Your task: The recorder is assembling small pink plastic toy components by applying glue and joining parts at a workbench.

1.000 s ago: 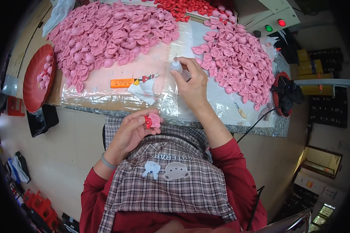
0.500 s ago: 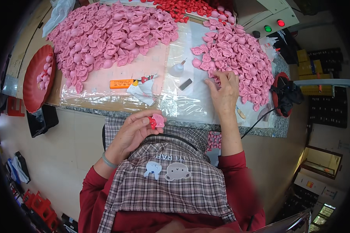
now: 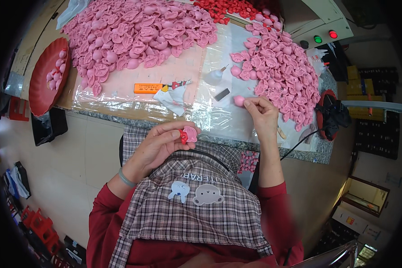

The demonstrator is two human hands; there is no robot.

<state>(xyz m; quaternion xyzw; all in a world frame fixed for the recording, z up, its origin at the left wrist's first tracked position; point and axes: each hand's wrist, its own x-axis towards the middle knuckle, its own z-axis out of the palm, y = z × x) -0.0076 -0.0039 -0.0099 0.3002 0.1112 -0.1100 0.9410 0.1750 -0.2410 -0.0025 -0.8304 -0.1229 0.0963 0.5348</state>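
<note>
Above the table's front edge, my left hand (image 3: pixel 160 144) pinches a small pink, cup-shaped moulded piece (image 3: pixel 190 133) joined to a red piece (image 3: pixel 183 137). My right hand (image 3: pixel 263 117) is closed at the fingertips on a pink piece with a round, smooth end (image 3: pixel 239 101), just left of the right-hand heap. That heap of pink moulded pieces (image 3: pixel 283 73) lies close beyond the right hand. Another, larger pink heap (image 3: pixel 138 33) spreads over the table's far left. A small translucent bottle with a thin tip (image 3: pixel 214 77) stands between the heaps, near a dark grey block (image 3: pixel 222 94).
An orange box (image 3: pixel 147 88) and a crumpled white wrapper (image 3: pixel 172 100) lie mid-table. At the left edge is a red scalloped tray (image 3: pixel 42 85) with several pink pieces. Red pieces (image 3: pixel 228 9) are piled at the back. A machine with lit buttons (image 3: pixel 319 27) stands back right.
My right hand has drawn back from the right heap with a round-ended pink piece in its fingertips. My left hand still holds the pink and red piece.
</note>
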